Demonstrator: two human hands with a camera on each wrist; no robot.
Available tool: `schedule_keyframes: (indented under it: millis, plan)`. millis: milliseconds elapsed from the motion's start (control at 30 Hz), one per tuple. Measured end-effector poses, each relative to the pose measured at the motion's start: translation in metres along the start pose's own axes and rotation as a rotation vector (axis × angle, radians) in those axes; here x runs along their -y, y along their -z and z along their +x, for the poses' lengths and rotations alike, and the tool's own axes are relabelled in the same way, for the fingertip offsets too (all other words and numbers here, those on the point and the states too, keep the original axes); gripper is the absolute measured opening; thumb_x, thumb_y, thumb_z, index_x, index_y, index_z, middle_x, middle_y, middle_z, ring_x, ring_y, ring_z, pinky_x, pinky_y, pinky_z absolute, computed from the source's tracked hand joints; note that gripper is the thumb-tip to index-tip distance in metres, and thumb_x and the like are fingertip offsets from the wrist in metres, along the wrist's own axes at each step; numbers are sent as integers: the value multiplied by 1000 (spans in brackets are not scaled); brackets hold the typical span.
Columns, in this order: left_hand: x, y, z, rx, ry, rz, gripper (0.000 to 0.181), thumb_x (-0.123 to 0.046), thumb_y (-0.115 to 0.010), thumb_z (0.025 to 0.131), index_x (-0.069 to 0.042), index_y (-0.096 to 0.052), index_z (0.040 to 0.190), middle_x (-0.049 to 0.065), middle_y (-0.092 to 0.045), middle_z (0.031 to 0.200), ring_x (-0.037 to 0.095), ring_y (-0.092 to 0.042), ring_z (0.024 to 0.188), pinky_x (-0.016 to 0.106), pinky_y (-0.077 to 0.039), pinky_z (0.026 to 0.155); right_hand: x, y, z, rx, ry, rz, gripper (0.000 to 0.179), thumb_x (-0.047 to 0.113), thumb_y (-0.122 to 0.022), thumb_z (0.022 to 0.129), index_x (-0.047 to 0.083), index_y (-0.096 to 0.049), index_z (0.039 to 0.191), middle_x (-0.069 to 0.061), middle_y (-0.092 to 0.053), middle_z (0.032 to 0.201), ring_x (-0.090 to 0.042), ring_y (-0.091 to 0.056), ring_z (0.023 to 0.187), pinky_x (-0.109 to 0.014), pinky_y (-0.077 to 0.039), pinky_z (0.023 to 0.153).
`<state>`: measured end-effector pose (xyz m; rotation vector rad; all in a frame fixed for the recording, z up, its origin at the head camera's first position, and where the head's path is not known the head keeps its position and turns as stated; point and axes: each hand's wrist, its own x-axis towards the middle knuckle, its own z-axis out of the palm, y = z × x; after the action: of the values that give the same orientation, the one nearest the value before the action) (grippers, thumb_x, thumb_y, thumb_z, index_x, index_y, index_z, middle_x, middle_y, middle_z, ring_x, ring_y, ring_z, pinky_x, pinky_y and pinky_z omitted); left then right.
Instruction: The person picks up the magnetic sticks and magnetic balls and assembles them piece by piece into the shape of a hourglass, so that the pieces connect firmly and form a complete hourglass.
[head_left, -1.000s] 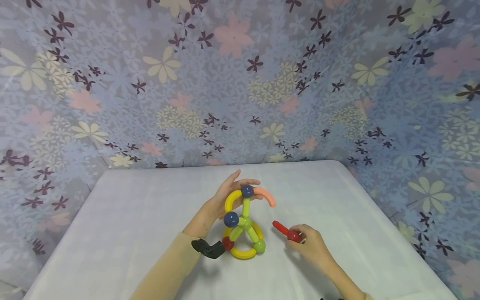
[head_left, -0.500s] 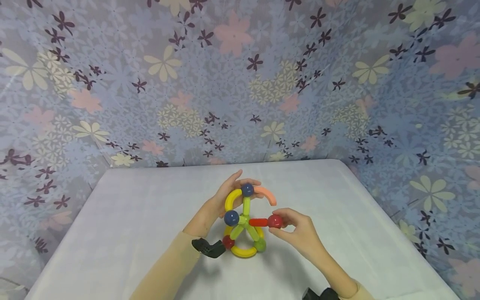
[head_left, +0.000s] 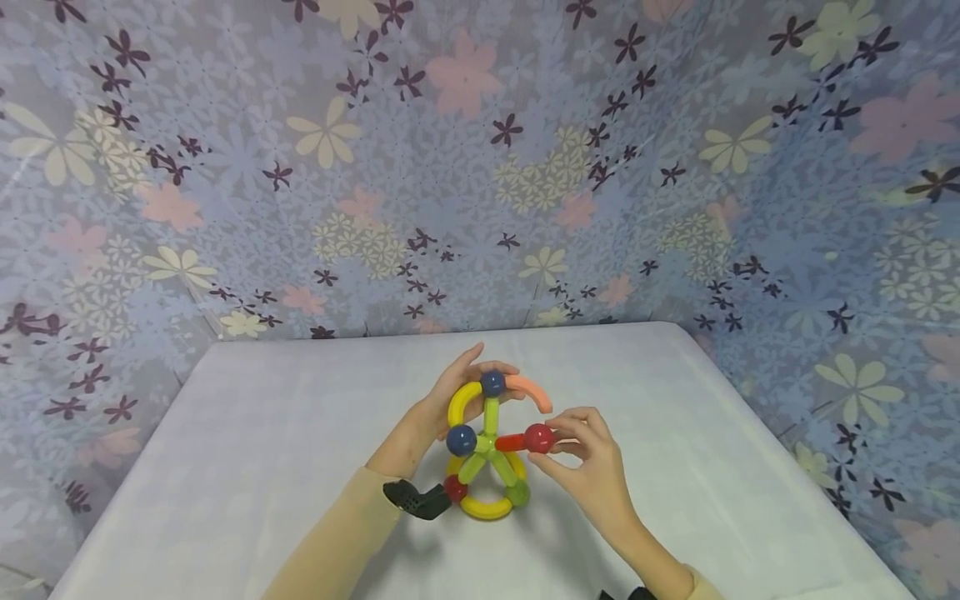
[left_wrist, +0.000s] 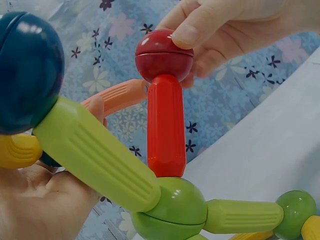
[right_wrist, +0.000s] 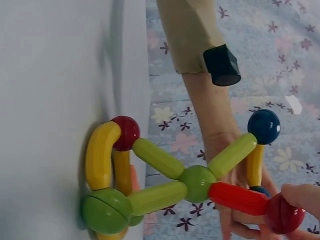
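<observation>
A magnetic ball-and-stick model (head_left: 489, 414) stands on the table, with lime rods meeting at a green center ball (head_left: 487, 444). Curved yellow rods form its base ring, and a curved salmon rod (head_left: 529, 391) extends from the rear blue ball (head_left: 492, 383). Behind that ball, my left hand (head_left: 450, 398) holds the model; its grip is partly hidden. My right hand (head_left: 588, 462) pinches a red ball (head_left: 538, 437) between thumb and fingers. From this ball a straight red rod (left_wrist: 166, 127) reaches the green center ball, touching it in the left wrist view. Another blue ball (right_wrist: 264, 127) tops a lime rod.
A white-covered table (head_left: 285, 433) lies under the model, its far edge meeting a flower-patterned cloth backdrop (head_left: 420, 183). Dark wrist cameras sit on both forearms, the left one (head_left: 417, 499) close to the model's red base ball (head_left: 454, 488).
My right hand has carried the red ball and rod leftward and up to the model's green center ball. My left hand and the model have stayed nearly still.
</observation>
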<state>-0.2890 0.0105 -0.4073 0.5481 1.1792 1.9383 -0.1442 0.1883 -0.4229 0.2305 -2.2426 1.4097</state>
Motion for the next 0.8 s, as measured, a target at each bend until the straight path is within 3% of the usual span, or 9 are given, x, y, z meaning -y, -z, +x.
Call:
schedule_keyframes:
  millis: [200,433,600,733,800]
  plan:
    - [-2,-2,-1,-17,25,-4,57,-52,-22,100,-6,-54,114,5,-64,109,12,-66,100,44,-18,119,-1,-2,1,93,-52,11,39,8,-78,76,7,-64,113,-7,-70,99,-4,-64,81,-20,-55,69]
    - [-1,-1,0,-9,31,11,58,-53,-21,100,-8,-53,115,1,-66,104,12,-65,99,46,-16,119,2,-6,9,170,-109,103,41,7,-75,78,3,-60,116,-16,-68,108,-13,-68,93,-18,-54,77]
    - [0,0,0,6,20,19,57,-50,-15,101,-10,-55,110,1,-67,103,13,-63,100,48,-14,119,6,-12,15,164,-163,137,43,5,-75,78,3,-60,118,-17,-66,111,-9,-68,86,-21,-55,78]
    - [1,-1,1,1,17,8,55,-51,-20,101,-10,-55,110,2,-67,103,13,-64,100,48,-14,120,7,-17,16,120,-212,152,46,7,-76,77,6,-60,120,-15,-65,115,-9,-68,85,-22,-55,79]
    - [1,-1,2,-1,15,-6,53,-51,-22,101,-9,-54,111,2,-66,103,13,-64,100,47,-13,120,7,-19,14,84,-195,137,46,9,-77,77,7,-62,120,-13,-65,111,-8,-67,83,-20,-55,77]
